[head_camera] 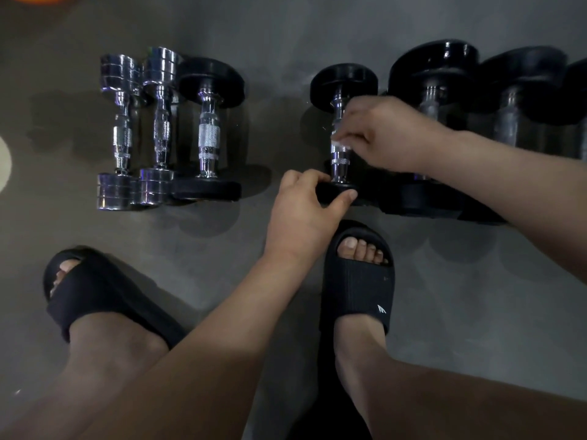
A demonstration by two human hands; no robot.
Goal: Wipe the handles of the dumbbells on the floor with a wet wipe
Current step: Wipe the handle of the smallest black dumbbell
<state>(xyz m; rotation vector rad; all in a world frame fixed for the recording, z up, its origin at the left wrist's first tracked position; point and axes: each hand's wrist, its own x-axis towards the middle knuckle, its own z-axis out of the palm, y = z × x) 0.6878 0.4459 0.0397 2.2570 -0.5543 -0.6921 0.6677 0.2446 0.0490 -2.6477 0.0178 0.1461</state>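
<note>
Two all-chrome dumbbells [122, 131] and one black-plated dumbbell [209, 138] lie on the grey floor [286, 42], well left of the grip. The left hand [301, 214] curls fingers and thumb around the near plate of a chrome-handled dumbbell [339, 158], and just beyond it the right hand [387, 134] pinches a white wet wipe [339, 143] against the knurled handle. Larger black dumbbells [432, 77] lie just right of this hand.

A smooth grey floor [286, 36] carries a row: two chrome dumbbells [122, 131] just beside a black-ended dumbbell [209, 134], then, across a gap, a fourth dumbbell [340, 155] beside larger black dumbbells [432, 74]. Two black slides [355, 287] stand on it, nearer the camera.
</note>
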